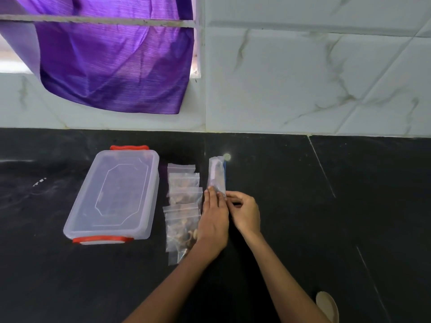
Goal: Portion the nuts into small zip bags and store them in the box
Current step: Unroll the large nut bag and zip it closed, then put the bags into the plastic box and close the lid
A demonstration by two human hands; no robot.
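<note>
A clear plastic box (116, 197) with its lid on and red clips lies on the black counter at the left. Right of it, several small zip bags (183, 206) holding nuts lie in a row. A narrow clear packet (217, 176) lies just beyond my hands. My left hand (214, 220) lies flat with its fingertips pressing on the near end of the packet. My right hand (245, 210) pinches that same end from the right, fingers curled.
The black counter (326, 206) runs to a white marble-tiled wall (303, 78). A purple cloth (112, 61) hangs over the wall at the top left. A coin-like round spot (227, 156) sits behind the packet. A pale rounded object (327, 305) shows at the bottom right.
</note>
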